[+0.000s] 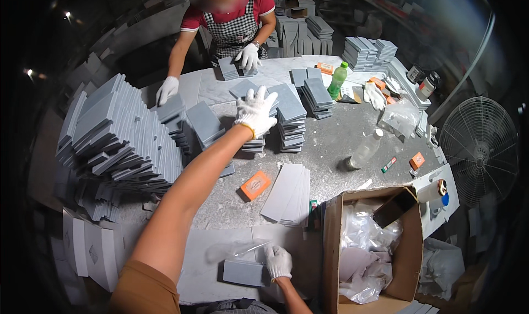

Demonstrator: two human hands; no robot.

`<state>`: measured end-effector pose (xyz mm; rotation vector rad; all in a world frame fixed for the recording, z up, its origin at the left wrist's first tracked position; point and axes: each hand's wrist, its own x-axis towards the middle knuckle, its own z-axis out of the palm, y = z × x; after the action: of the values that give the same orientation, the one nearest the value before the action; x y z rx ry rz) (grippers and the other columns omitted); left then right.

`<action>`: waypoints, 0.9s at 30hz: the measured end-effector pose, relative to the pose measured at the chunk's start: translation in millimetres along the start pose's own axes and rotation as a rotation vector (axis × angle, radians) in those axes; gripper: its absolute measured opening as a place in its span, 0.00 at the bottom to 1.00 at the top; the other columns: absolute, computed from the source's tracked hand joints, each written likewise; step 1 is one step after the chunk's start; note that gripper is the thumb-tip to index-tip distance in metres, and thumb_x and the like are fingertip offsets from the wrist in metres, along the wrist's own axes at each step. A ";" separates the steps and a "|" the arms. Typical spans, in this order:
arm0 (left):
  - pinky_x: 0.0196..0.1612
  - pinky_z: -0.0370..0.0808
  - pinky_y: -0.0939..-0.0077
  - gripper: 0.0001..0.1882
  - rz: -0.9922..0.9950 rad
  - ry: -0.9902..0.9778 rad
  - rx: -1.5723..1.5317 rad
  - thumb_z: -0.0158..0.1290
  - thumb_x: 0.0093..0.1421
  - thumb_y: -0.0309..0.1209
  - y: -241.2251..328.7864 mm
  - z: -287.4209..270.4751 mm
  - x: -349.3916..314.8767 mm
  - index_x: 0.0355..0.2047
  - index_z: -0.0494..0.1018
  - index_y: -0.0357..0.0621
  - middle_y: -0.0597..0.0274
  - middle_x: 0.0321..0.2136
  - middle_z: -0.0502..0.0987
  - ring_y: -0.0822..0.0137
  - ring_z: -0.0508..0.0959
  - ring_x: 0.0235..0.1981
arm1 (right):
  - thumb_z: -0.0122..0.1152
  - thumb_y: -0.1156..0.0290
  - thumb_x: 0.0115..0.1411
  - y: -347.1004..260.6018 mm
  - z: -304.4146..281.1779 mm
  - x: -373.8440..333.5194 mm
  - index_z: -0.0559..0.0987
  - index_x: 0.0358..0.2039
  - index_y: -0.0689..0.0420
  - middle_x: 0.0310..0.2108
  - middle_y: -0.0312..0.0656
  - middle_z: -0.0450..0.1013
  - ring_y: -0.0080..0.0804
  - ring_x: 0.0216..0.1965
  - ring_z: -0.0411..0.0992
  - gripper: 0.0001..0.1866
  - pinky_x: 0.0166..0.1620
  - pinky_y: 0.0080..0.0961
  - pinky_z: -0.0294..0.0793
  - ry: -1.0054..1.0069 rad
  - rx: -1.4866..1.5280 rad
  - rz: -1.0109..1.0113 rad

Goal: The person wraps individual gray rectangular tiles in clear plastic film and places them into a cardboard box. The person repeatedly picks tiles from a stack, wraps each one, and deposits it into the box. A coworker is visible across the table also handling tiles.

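Note:
My left hand [255,113], in a white knitted glove, reaches far forward over the stacks. Its fingers are spread flat on the top grey tile [242,88] of a middle stack. Just right of it rises another stack of grey tiles [290,107]. Close to me, my gloved right hand [279,261] is closed at one end of a clear plastic bag [237,250]. Beside that hand, touching or nearly touching it, a small stack of grey tiles [246,272] lies on the table. The right fingertips are partly hidden.
Leaning tile piles [121,132] crowd the left. An open cardboard box [330,253] with plastic stands at right. White strips [286,192], an orange box [255,185] and bottles [365,149] lie about. Across the table, a co-worker [234,27] handles tiles. A fan [478,148] stands right.

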<state>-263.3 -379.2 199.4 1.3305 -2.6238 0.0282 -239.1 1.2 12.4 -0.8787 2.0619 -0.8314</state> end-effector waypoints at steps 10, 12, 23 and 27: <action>0.52 0.66 0.39 0.21 0.137 -0.216 0.100 0.58 0.52 0.41 -9.9 8.9 30.9 0.46 0.73 0.53 0.59 0.51 0.70 0.51 0.67 0.56 | 0.60 0.60 0.60 -0.4 0.2 0.3 0.79 0.26 0.61 0.25 0.56 0.72 0.54 0.25 0.72 0.16 0.29 0.39 0.70 0.014 0.058 -0.017; 0.52 0.68 0.40 0.23 0.068 -0.290 0.075 0.57 0.54 0.47 -11.4 0.3 31.7 0.47 0.74 0.50 0.57 0.51 0.70 0.51 0.68 0.56 | 0.60 0.60 0.60 5.7 2.9 5.2 0.79 0.26 0.61 0.25 0.56 0.72 0.54 0.25 0.72 0.16 0.29 0.39 0.70 0.020 0.042 -0.063; 0.58 0.65 0.43 0.54 -0.633 -0.154 -0.028 0.61 0.41 0.61 -20.8 13.8 50.4 0.64 0.59 0.47 0.46 0.61 0.64 0.46 0.64 0.63 | 0.60 0.65 0.57 1.1 -0.8 0.2 0.76 0.22 0.63 0.22 0.56 0.70 0.52 0.22 0.71 0.14 0.28 0.39 0.69 0.021 0.097 -0.002; 0.59 0.65 0.44 0.52 -0.527 -0.215 -0.051 0.62 0.39 0.58 -39.8 4.7 50.2 0.63 0.61 0.47 0.46 0.61 0.66 0.46 0.64 0.63 | 0.60 0.64 0.57 -7.3 -5.3 -0.5 0.78 0.23 0.63 0.22 0.56 0.71 0.51 0.22 0.71 0.14 0.28 0.37 0.69 0.019 0.096 -0.010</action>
<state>-261.0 -443.4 201.2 2.0558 -2.3192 -0.2700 -240.9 -1.1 21.0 -0.8324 2.0174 -0.9395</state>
